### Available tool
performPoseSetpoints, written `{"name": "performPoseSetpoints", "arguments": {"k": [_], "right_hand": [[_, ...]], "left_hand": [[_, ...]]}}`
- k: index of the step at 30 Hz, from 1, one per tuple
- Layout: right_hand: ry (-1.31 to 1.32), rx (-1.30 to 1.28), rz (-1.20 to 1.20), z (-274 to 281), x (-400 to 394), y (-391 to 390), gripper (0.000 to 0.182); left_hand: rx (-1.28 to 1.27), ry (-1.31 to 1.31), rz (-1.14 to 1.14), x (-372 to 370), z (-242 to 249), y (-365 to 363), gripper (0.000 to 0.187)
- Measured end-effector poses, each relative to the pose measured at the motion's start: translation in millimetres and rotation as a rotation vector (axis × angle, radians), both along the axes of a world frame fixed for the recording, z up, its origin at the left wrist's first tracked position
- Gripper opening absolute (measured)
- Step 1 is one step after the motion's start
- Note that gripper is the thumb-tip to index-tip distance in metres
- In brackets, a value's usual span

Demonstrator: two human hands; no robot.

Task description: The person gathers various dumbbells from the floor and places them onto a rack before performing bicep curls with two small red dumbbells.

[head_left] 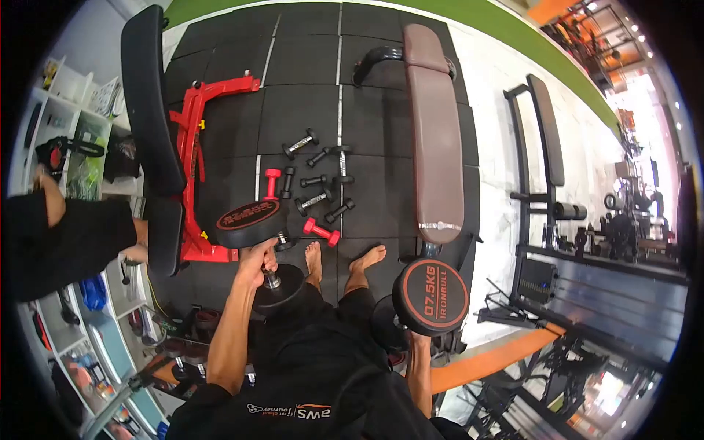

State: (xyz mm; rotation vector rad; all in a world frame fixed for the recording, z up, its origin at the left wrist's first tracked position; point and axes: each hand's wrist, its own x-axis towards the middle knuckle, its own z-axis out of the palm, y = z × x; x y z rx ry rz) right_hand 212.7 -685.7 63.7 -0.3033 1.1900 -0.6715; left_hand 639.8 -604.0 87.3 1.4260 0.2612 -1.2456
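My left hand (258, 262) is wrapped round the handle of a black round-headed dumbbell (249, 224) with orange-red lettering, held tilted in front of my left side. A second dumbbell (431, 298), marked 07.5KG IRONBULL, is held up on my right side. My right hand (419, 342) is mostly hidden behind its near head, with only the wrist end showing. Both bare feet stand on the black mat between the two weights. Beyond my feet lie several small dumbbells, among them a red one (321, 232) and a chrome-handled one (314, 201).
A red-framed bench (199, 147) with black pads stands left, a brown padded bench (436, 132) right. Another person in black (73, 242) is at the far left, by white shelves (121, 293). Gym machines (601, 301) line the right side.
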Motion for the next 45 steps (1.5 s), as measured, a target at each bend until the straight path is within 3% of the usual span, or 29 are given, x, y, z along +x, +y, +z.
{"name": "performPoseSetpoints", "arguments": {"k": [6,8,10,12,26,33,39,45], "right_hand": [[-0.246,0.1,0.135,-27.5,52.3,-96.5,0.016],[-0.199,0.053,0.206,-45.2,78.4,-128.4,0.016],[-0.075,-0.02,0.289,-58.9,100.5,-149.1,0.032],[0.0,0.06,0.301,-71.7,121.5,-169.6,0.034],[0.401,0.087,0.358,-365.2,177.4,-212.3,0.024],[0.48,0.012,0.455,-516.1,173.2,-236.8,0.023],[0.581,0.081,0.429,-622.7,188.5,-254.8,0.026],[0.662,0.042,0.451,-714.7,195.0,-266.6,0.018]], "left_hand": [[0.01,0.043,0.216,-38.8,-16.6,-14.6,0.034],[0.027,0.067,0.281,-53.9,-36.8,-24.1,0.034],[0.022,0.113,0.352,-69.8,-53.5,-35.4,0.034],[0.004,0.186,0.374,-80.5,-85.5,-44.0,0.034],[0.035,0.426,0.362,-130.1,-355.5,-80.4,0.04],[0.124,0.436,0.303,-136.3,-452.4,-69.3,0.035],[0.097,0.493,0.348,-122.8,-474.0,-65.3,0.034],[0.148,0.486,0.417,-109.0,-491.0,-69.5,0.038]]}}
